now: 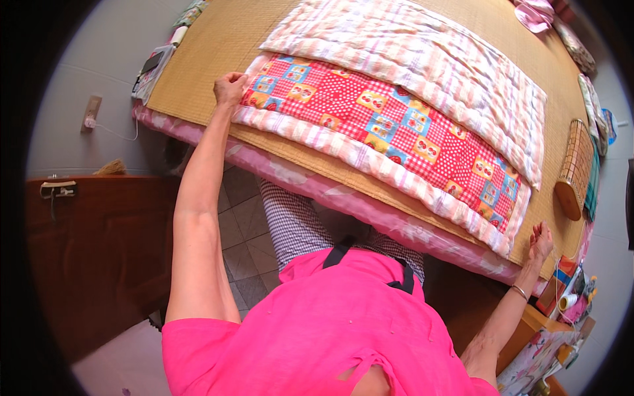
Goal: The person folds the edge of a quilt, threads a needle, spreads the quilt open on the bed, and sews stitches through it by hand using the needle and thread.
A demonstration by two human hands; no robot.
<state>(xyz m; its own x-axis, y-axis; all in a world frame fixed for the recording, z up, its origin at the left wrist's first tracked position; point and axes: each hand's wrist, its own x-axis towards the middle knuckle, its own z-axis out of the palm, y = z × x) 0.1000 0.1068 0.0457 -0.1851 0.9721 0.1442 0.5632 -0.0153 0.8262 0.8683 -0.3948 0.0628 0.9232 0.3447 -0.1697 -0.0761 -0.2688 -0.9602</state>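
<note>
A quilt (346, 91) lies on the woven mat, with its striped pink-and-white side (391, 44) folded over at the far part. Its patchwork face (396, 123), red with cherries, checks and dots, shows along the near strip, bordered by striped fabric. At the quilt's left edge, my left hand (230, 89) has its fingertips pinched on the pale border. My right hand (540, 242), a bracelet on its wrist, is just off the quilt's near right corner, above the mat. Its fingers are loosely curled, with nothing visible in them.
The woven mat (198, 64) covers a bed with a pink-edged sheet (317, 183). A wicker-covered pillow (574, 168) lies at right. Bedside items, including a thread spool (567, 302), stand near my right wrist. A wooden door (99, 257) and a wall socket (90, 114) are at left.
</note>
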